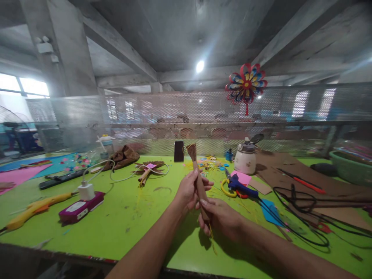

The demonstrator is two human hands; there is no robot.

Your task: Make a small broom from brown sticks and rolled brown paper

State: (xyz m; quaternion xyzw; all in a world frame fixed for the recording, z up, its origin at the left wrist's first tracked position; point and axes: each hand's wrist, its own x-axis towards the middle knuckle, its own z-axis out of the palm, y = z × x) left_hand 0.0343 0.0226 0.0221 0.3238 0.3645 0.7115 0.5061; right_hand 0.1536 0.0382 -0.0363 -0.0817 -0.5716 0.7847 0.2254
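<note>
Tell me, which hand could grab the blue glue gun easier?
Probably the right hand. The blue glue gun lies on the green table on that hand's side, just beyond it. The left hand sits farther away, and both hands are gripping the brown paper roll, so one must let go.

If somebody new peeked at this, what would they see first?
Probably the two hands, left hand and right hand, holding up a brown folded paper fan over the bright green table. Next, the colourful paper pinwheel hanging high on the mesh screen behind.
</note>
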